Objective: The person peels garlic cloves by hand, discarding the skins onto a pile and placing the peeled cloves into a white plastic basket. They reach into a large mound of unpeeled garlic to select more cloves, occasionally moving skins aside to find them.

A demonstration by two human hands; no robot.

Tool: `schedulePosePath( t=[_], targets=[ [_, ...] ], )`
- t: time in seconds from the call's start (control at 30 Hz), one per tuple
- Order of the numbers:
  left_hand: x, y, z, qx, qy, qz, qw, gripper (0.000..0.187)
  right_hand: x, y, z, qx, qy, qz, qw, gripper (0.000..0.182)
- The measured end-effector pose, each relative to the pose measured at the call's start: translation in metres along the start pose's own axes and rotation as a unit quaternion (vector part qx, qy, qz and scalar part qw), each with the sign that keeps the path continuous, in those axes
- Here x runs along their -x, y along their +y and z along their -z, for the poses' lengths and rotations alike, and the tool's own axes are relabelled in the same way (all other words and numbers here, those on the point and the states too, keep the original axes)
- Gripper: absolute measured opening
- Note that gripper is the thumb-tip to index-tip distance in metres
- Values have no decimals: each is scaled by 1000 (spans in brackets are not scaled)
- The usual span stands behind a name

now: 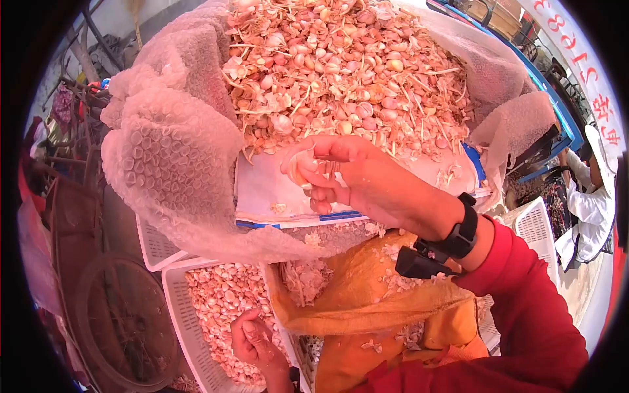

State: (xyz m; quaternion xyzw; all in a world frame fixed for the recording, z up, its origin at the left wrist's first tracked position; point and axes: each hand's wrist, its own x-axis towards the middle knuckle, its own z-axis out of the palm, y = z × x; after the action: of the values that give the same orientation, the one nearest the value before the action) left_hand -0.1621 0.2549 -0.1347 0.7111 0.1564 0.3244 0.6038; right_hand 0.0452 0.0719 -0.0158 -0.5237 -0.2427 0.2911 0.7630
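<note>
Fingers point(334, 145) of the right hand point(357, 171) are pinching a garlic clove point(302, 166) above the white sheet point(262, 183); light pressure is probably sparing its flesh. Left hand point(258, 342) is curling loosely over the clove-filled basket point(173, 296), grip unclear. Beyond, papery skins point(452, 172) are cluttering the garlic heap point(354, 69); bubble wrap point(173, 160) is crowding between.

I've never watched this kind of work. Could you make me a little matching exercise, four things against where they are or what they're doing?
Things:
1. left hand
2. right hand
3. bubble wrap
4. orange cloth

Places and states:
A. spread below the pale sheet, with peel scraps on it
B. over the white basket of cloves
C. pinching a pale piece
D. draped along both sides of the big heap

Pairs: 1-B, 2-C, 3-D, 4-A
</note>
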Motion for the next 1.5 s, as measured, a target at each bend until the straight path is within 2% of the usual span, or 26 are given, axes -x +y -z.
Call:
schedulePosePath(
  t=[0.07,0.17,0.27,0.33,0.43,0.5,0.57,0.67,0.77,0.9,1.0,1.07,1.1,1.17,1.2,1.27,1.3,1.4,1.43,1.5],
  targets=[
    [4,10,-12,20,-32,-31,999,31,23,-10,-23,-75,-23,-34,996,27],
    [9,27,-26,6,-69,-50,996,30,46,-18,-42,-131,-79,-34,988,33],
    [16,36,-21,-7,-80,-19,997,34,61,-26,-57,-106,-106,-26,988,34],
    [22,38,-21,7,-75,-7,997,34,73,-30,-63,-113,-161,-18,980,32],
    [19,44,-23,23,-112,-24,993,32,97,-40,-96,-88,-219,30,971,19],
    [16,49,-21,12,-118,-34,992,32,104,-63,-106,-49,-269,53,960,18],
    [18,50,-26,6,-111,-24,993,32,105,-79,-104,46,-300,99,948,17],
    [18,52,-37,7,-107,-60,992,34,114,-78,-100,48,-269,127,954,12],
    [21,48,-43,16,-111,-35,993,34,118,-61,-106,-68,-246,84,963,10],
    [22,56,-52,32,-137,-35,989,34,112,-69,-100,-44,-279,8,959,13],
    [20,59,-43,19,-184,-20,983,27,118,-55,-101,-147,-263,-19,953,16],
    [20,55,-50,67,-162,-2,985,28,119,-51,-99,-185,-246,-32,951,18],
    [23,54,-47,82,-150,15,985,29,118,-51,-98,-174,-246,-48,952,18],
    [21,58,-46,144,-142,63,977,33,110,-37,-97,-138,-229,23,963,18],
    [18,63,-49,181,-139,84,970,35,100,-15,-93,-107,-207,111,966,18],
    [10,84,-41,230,-158,230,932,45,99,-6,-94,-136,-184,132,965,18],
    [7,84,-40,286,-153,223,920,46,104,-9,-95,-195,-186,67,961,18],
    [-5,99,-35,313,-198,170,913,51,87,-11,-89,-36,-217,71,973,21],
    [-7,103,-38,310,-195,172,915,52,83,-8,-94,-72,-179,33,981,22],
    [-10,106,-42,302,-188,178,917,54,78,2,-92,-26,-110,10,994,22]
  ],
)
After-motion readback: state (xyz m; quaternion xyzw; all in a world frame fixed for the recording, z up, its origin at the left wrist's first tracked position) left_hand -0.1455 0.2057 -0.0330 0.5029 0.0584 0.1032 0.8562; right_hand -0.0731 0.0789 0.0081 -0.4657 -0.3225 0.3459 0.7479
